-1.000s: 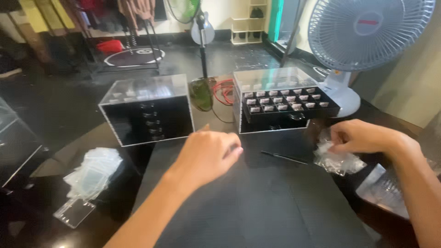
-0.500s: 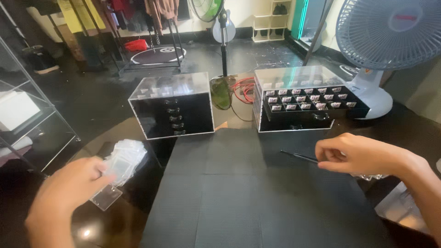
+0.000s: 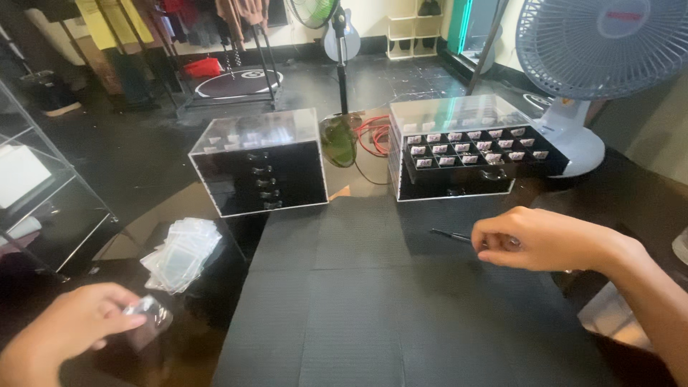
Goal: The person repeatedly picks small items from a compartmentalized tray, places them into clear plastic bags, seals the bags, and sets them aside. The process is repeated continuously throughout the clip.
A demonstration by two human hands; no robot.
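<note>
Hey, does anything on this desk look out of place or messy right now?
Mostly tidy. The right drawer box has one drawer pulled out, showing small labelled compartments, while the left drawer box is shut. The clear bags lie in a loose, fanned pile. Nothing looks spilled or broken.

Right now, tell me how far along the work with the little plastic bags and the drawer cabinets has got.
Done: one drawer of the right drawer cabinet stands open, its compartments filled with small pieces. In hand: the left hand grips a small clear plastic bag; the right hand pinches something tiny beside a thin black tool. Left: a pile of clear bags waits, and the left drawer cabinet is closed.
</note>
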